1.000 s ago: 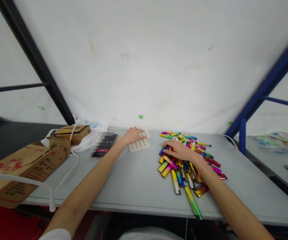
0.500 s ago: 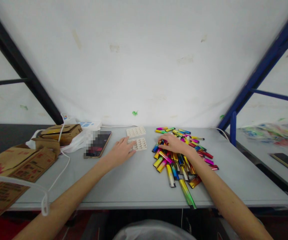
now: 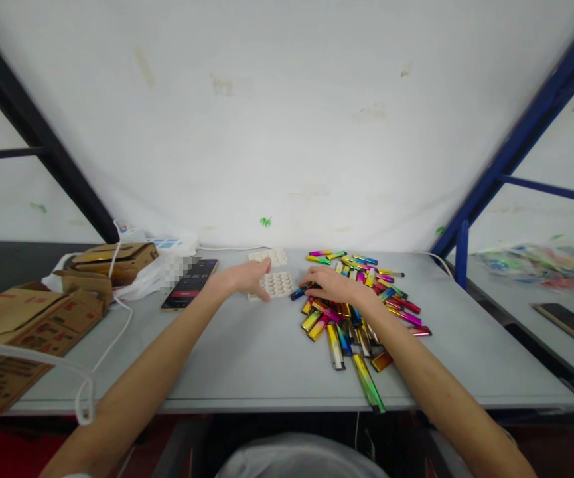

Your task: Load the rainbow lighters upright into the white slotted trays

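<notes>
The left hand (image 3: 247,279) has moved forward since half a second ago. Then it lay flat on the table just short of the white moulded tray with rows of round pockets (image 3: 277,285); now it sits on that tray's left edge with thumb and fingers partly curled, though I cannot tell whether it grips the tray or only steadies it. The right hand (image 3: 334,285) has come off the top of the heap of shiny multicoloured metallic sticks (image 3: 361,309) and drawn left. Its fingers are closed on a dark blue metallic stick (image 3: 300,291), which lies almost level between heap and tray, its free end pointing at the tray's right edge and close to it.

A second white pocketed tray (image 3: 269,255) lies just behind the first, partly hidden by the left hand's fingers. Left of the trays a black smartphone (image 3: 190,283) lies face up on the grey table (image 3: 247,358). Farther left are brown cardboard boxes (image 3: 22,325) and a looping white cable (image 3: 112,325). The right forearm covers the near side of the heap. A blue steel post (image 3: 460,255) stands at the table's far right corner.
</notes>
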`<state>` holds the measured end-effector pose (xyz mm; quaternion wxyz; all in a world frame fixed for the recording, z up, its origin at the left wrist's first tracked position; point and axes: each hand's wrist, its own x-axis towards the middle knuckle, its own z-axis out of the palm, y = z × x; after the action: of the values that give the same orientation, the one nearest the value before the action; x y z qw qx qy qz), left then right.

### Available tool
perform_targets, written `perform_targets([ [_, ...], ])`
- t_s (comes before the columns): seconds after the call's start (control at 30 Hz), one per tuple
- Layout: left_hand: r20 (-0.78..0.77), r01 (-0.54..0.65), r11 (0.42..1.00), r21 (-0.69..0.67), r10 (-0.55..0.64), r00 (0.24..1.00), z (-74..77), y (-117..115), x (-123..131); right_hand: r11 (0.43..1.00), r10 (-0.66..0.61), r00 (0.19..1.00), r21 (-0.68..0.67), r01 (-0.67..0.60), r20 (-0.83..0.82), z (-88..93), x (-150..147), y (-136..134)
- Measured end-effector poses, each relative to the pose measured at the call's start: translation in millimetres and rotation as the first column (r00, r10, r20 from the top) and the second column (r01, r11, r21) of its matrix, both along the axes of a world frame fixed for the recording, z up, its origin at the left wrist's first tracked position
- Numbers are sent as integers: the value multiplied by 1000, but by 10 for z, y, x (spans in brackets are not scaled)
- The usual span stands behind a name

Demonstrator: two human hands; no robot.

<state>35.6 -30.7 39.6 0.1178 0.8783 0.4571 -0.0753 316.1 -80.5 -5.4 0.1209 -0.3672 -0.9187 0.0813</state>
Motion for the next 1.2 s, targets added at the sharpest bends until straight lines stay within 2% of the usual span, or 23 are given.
perform_targets([
  [0.1,32,32,996,80,-34,999,-93,44,57,1000,25,999,-1,-26,-48,32,-9,-45],
  [0.17,83,63,991,119,-73,994,-194,33,12,999,38,988,18,-36,-148,61,13,-92],
  [0.27,187,86,967,238,-132,973,-362,-26,-97,997,-70,935,2,75,-348,128,80,-146],
  [0.33,229,78,945,318,-157,961,-453,-67,-139,984,-175,863,-113,138,-474,169,129,-163],
  [0.37,238,87,942,324,-171,956,-486,-82,-144,973,-211,817,-191,127,-536,182,148,-168],
  [0.47,278,115,942,314,-207,938,-537,-111,-107,921,-278,672,-389,-17,-687,189,159,-188],
  [0.67,361,173,935,308,-283,888,-556,-199,35,785,-389,594,-591,-186,-704,155,7,-250],
  [0.77,387,179,934,309,-295,874,-578,-250,118,730,-512,458,-649,-215,-727,160,-89,-249],
  [0.87,395,151,932,330,-281,875,-618,-268,230,696,-629,349,-703,-146,-695,168,-147,-228],
  [1.0,371,153,921,358,-291,882,-679,-247,408,658,-715,284,-752,-38,-639,146,-173,-206],
  [1.1,363,163,916,367,-302,881,-709,-242,501,645,-733,232,-762,-59,-639,117,-181,-208],
  [1.2,370,165,920,356,-301,879,-727,-256,493,658,-715,238,-748,-86,-657,107,-185,-220],
])
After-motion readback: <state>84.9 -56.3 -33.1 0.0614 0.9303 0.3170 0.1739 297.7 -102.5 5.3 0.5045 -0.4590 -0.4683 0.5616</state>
